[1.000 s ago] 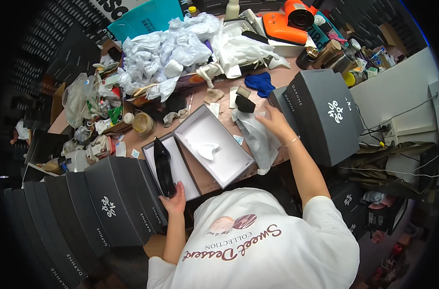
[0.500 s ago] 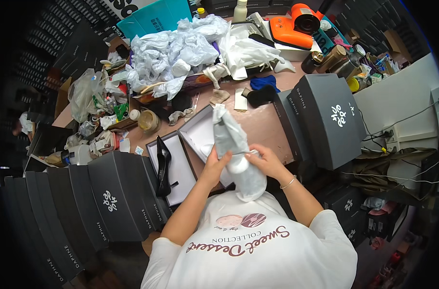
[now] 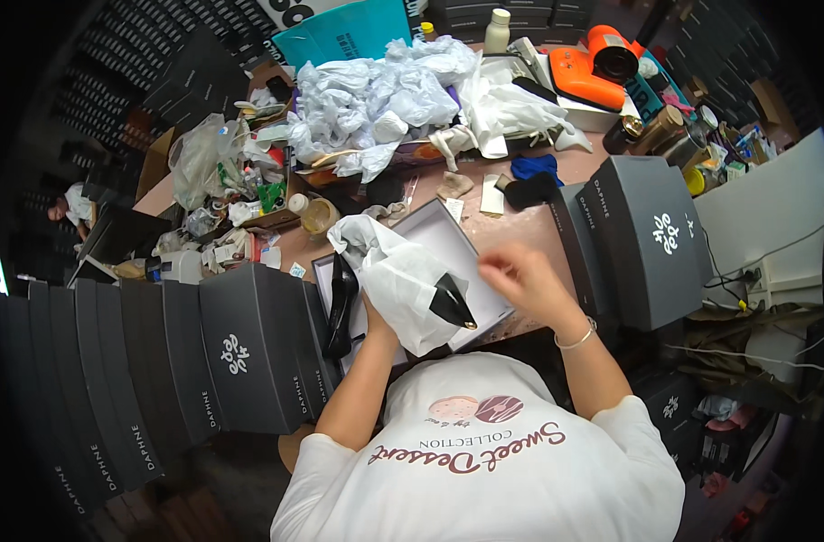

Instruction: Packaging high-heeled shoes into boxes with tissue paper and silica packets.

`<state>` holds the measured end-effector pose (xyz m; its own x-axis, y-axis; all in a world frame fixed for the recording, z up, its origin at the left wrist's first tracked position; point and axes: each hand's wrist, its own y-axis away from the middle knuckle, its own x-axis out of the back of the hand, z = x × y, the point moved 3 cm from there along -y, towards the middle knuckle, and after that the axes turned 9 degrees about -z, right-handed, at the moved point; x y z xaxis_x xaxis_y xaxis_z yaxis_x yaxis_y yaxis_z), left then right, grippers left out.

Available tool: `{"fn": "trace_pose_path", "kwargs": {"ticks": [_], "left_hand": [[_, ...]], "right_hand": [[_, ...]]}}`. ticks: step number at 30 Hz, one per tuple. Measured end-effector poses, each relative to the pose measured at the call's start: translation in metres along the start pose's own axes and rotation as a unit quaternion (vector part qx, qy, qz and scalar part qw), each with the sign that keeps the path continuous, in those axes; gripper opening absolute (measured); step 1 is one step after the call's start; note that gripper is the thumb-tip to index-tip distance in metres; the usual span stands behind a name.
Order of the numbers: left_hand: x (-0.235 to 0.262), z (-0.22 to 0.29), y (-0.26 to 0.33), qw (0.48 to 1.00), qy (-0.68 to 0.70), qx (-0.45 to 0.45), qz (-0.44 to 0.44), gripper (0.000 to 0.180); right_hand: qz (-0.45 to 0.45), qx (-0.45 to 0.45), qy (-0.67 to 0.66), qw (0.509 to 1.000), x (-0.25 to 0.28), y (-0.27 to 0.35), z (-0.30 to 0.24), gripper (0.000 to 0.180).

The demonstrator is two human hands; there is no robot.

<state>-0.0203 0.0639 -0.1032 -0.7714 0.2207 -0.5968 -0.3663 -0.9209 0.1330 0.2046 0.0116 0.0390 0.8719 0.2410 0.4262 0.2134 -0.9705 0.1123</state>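
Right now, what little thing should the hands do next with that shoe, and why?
Probably the right hand should tug the thin white plastic bag over the glossy black pointed shoe, since its toe pokes out while the left hand holds it above the open grey shoebox.

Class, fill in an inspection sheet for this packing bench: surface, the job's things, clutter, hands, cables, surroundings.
Surface: brown table, mostly covered.
Job's things: open shoe box; black shoe lying in it; second black shoe half inside a white bag.
Clutter: crumpled white paper, bottle, orange device, small jars.
Hands: left hand holds the white bag; right hand raised, empty, blurred.
Cables: thin wires at right.
Surroundings: closed grey boxes in rows left, another stack right.
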Motion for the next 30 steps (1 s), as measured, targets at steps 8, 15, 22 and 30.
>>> {"fn": "trace_pose_path", "kwargs": {"ticks": [8, 15, 22, 30], "left_hand": [[-0.018, 0.038, 0.057, 0.941, 0.308, 0.061, 0.124, 0.091], [0.08, 0.033, 0.084, 0.978, 0.137, 0.028, 0.151, 0.042], [0.035, 0.13, 0.045, 0.933, -0.033, -0.187, 0.306, 0.046], [-0.076, 0.117, -0.01, 0.711, -0.565, -0.418, -0.025, 0.024]], "right_hand": [[-0.116, 0.093, -0.034, 0.988, -0.092, 0.001, 0.053, 0.054], [-0.18, -0.021, -0.284, 0.942, -0.12, 0.033, 0.07, 0.046], [-0.126, -0.159, -0.375, 0.904, -0.095, 0.031, 0.056, 0.048], [0.177, -0.174, -0.268, 0.931, 0.006, 0.057, 0.097, 0.05]]}}
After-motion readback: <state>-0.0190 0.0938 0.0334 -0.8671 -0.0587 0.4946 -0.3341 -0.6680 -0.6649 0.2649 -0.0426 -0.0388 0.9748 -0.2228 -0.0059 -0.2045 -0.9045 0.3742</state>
